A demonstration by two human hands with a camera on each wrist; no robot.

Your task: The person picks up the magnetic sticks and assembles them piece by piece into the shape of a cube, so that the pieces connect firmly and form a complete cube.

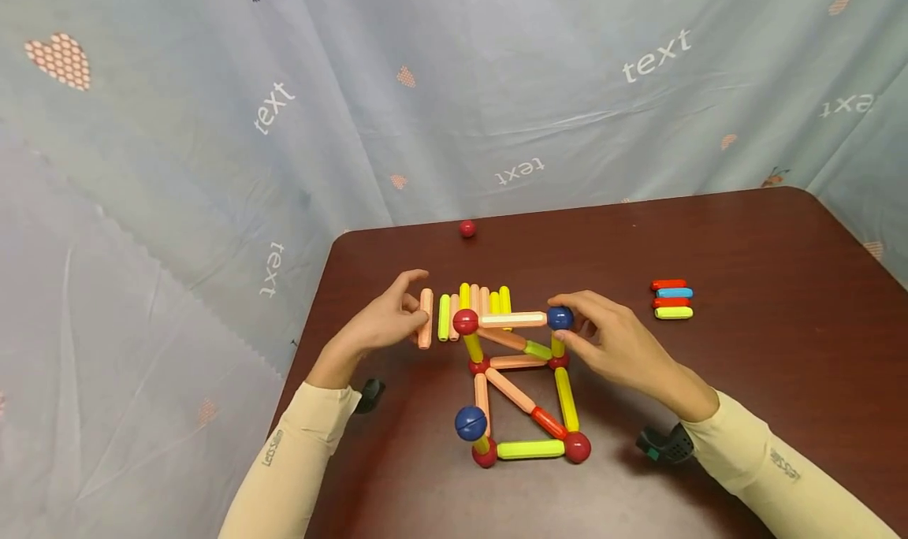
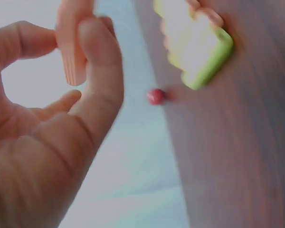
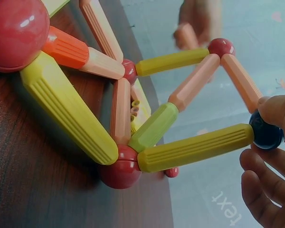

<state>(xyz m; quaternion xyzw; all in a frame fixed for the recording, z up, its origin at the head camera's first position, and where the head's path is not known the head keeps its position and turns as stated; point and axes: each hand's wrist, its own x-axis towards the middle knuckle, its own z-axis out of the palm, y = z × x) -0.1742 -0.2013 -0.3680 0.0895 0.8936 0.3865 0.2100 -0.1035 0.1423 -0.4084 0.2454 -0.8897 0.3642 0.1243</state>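
Note:
Between thumb and fingers my left hand (image 1: pixel 388 317) pinches an orange-pink stick (image 2: pixel 72 42), held left of the row of loose sticks. My right hand (image 1: pixel 619 340) pinches a blue ball (image 3: pixel 266 130) at the top right corner of a frame built of sticks and balls. That ball joins an upright yellow stick (image 3: pixel 197 148) and a pink top stick (image 1: pixel 514 320), which runs to a red ball (image 1: pixel 466 321). The frame's square base has red balls at its corners and a diagonal of pink and red sticks (image 1: pixel 548 422). At the near left corner a second blue ball (image 1: pixel 471 423) tops a short upright.
Behind the frame lies a row of yellow, green and pink sticks (image 1: pixel 444 318). Several short red, blue and yellow-green sticks (image 1: pixel 672 293) lie at the right. A lone red ball (image 1: pixel 467 228) sits near the table's (image 1: pixel 745 247) back edge, before a hanging curtain (image 1: pixel 454 90).

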